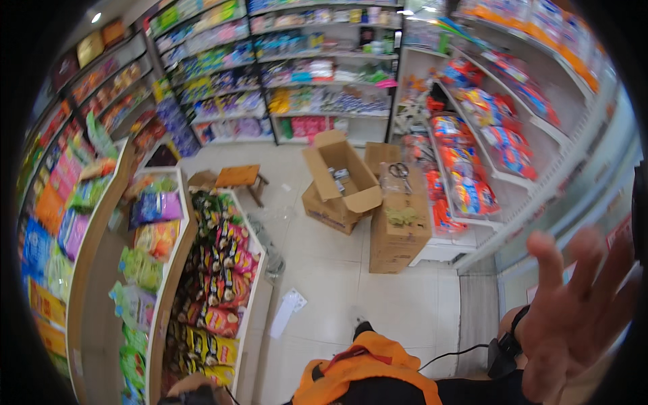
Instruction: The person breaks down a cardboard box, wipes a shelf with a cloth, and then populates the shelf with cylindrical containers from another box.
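My right hand [568, 317] is raised at the right edge, fingers spread and holding nothing. It is near the glass panel beside the right-hand shelves, and its wrist wears a black strap with a small black device [503, 352] and a cable. Of my left hand [192, 383] only a patch of skin above a black strap shows at the lower left, beside the snack display [219, 297]; its fingers are hidden. An orange garment [368, 364] covers part of my body at the bottom middle.
An open cardboard box [364, 200] sits on another carton [329, 214]. To its right, scissors [399, 173] lie on a tall carton [399, 250]. A wooden stool [238, 177] and white paper [284, 315] are on the tiled floor. Stocked shelves [331, 86] line the back; red-orange packs [466, 162] hang right.
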A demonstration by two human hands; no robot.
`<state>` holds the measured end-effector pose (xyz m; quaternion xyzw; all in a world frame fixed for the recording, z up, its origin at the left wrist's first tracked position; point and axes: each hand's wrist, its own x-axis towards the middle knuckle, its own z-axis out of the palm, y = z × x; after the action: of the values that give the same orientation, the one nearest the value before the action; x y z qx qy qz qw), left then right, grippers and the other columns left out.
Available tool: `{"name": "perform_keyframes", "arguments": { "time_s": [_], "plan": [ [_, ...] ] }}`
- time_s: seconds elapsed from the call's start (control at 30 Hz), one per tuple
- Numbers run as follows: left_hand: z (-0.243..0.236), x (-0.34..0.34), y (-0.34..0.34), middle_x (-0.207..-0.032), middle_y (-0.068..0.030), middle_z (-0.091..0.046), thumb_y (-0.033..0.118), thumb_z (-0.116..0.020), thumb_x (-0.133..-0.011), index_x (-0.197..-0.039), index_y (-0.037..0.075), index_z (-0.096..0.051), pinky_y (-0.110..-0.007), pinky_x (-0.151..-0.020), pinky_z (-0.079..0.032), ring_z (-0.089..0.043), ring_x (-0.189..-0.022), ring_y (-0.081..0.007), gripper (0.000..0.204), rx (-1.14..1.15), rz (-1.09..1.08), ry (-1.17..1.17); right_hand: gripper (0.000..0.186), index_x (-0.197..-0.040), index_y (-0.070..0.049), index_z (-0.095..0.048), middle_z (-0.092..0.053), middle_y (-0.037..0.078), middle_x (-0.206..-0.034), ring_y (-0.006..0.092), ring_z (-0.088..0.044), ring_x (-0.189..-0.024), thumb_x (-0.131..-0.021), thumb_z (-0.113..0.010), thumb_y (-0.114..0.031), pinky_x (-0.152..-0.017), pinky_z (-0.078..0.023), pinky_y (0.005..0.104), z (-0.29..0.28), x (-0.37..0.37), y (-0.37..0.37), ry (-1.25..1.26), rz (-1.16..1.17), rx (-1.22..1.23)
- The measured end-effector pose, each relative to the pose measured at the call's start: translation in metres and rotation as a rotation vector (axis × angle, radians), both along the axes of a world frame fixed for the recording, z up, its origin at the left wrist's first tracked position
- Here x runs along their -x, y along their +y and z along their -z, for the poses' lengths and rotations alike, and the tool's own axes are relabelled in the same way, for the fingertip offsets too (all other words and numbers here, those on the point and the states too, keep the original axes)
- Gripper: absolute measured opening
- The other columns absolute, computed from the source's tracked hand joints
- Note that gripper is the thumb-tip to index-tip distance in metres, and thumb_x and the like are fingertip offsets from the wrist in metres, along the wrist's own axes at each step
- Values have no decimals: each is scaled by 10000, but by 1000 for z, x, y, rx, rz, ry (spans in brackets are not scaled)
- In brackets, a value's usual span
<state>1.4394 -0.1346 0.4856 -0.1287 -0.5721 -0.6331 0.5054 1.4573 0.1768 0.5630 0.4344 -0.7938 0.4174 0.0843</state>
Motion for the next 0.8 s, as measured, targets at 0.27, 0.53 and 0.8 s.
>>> {"name": "perform_keyframes", "arguments": {
  "time_s": [0.27, 0.53, 0.8],
  "plan": [
    [-12, 72, -20, -1188, -94, -518, 122, -430, -982, -1194, -19, -513, -302, -955, -395, -541, -1057, -173, 267, -16, -465, 46, 190, -872, -22, -711, -730, 100, -943, 274, -682, -897, -746, -695, -163, -737, -541, 275, -34, 117, -23, -35, -213, 115],
    [-6, 203, -59, -1117, -75, -495, 146, -434, -980, -1139, -6, -520, -287, -891, -423, -546, -990, -158, 236, -44, -443, -20, 178, -815, -6, -664, -709, 126, -1004, 148, -674, -801, -766, -680, -176, -676, -491, 211, -20, 253, -92, -116, -52, 272],
    [14, 360, -121, -1036, -56, -434, 200, -440, -976, -1222, 39, -477, -286, -661, -417, -472, -775, -155, 297, -57, 70, -144, 276, -1138, -7, -533, -582, 155, -1218, 239, -538, -1081, -911, -514, -163, -903, -405, 308, 65, 427, -160, -258, -604, 103]
  ]
}}
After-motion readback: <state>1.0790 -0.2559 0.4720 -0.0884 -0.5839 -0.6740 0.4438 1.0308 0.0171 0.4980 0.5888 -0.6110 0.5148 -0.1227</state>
